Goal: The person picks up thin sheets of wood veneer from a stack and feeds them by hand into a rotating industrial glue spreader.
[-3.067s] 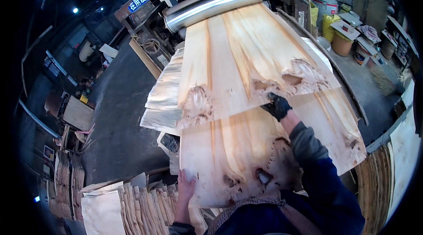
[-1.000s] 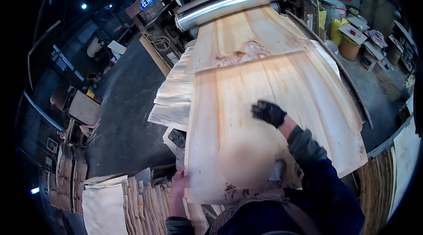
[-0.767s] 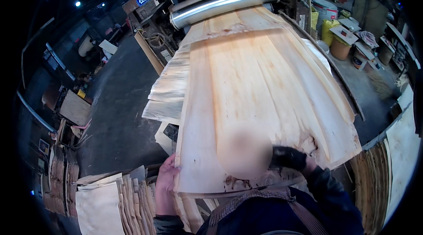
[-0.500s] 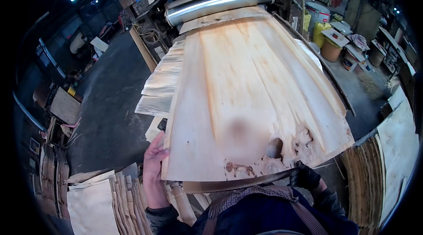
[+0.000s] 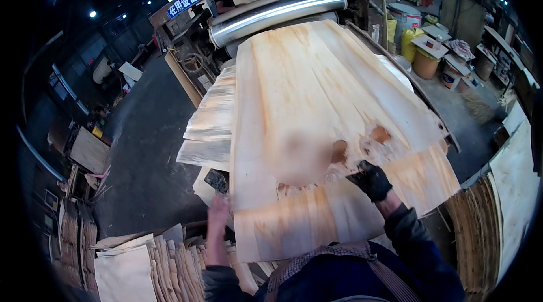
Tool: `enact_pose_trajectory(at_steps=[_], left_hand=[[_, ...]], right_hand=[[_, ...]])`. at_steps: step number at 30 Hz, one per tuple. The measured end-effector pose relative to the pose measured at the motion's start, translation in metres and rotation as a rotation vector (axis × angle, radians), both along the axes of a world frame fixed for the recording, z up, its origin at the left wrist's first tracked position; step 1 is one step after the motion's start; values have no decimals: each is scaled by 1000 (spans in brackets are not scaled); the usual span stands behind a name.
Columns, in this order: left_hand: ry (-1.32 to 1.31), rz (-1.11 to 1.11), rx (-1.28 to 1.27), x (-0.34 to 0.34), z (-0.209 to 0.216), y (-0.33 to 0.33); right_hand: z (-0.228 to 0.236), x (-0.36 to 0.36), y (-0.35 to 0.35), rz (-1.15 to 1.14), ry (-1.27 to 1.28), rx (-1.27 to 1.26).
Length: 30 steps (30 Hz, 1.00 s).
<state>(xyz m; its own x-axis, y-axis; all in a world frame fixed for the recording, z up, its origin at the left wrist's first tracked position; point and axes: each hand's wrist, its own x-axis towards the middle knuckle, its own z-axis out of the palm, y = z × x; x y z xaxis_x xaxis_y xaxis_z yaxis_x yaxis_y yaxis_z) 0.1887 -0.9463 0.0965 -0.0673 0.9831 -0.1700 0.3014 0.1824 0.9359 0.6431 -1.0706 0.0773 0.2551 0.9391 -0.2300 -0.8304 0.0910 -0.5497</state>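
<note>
A large pale wood veneer sheet with brown streaks lies before me, its far end close to a shiny metal roller. Ragged holes and knots mark its near right part. A second veneer sheet shows beneath it, reaching closer to my body. My right hand, in a black glove, is closed on the upper sheet's near edge, beside the holes. Bare and blurred, my left hand is at the sheets' left edge; its fingers are smeared. Near it sits a small dark object whose kind I cannot make out.
Silvery-looking layered sheets stick out on the left. Veneer stacks stand at near left and near right. Buckets and a yellow bag crowd the far right. Part of another person shows behind the roller.
The upper sheet's near edge has moved away from me and lowered, uncovering the sheet beneath. My right hand has moved forward and left with it; my left hand has dropped back from the edge.
</note>
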Motion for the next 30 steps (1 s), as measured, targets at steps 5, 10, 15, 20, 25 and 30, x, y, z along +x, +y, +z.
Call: enact_pose_trajectory(at_steps=[5,10,15,20,25,30], left_hand=[[623,-206,89,21,-68,-38],[578,-87,47,19,-90,-45],[90,11,-117,1,-90,-38],[-198,-55,-135,-5,-65,-36],[-118,-199,-22,4,-17,-42],[-343,-316,-4,18,39,-48]], right_hand=[[-30,29,121,23,106,14],[-44,66,264,44,188,145],[-73,58,304,140,134,289],[-79,11,162,450,159,268],[-45,-20,-11,628,-9,29],[-54,-35,-135,599,68,-199]])
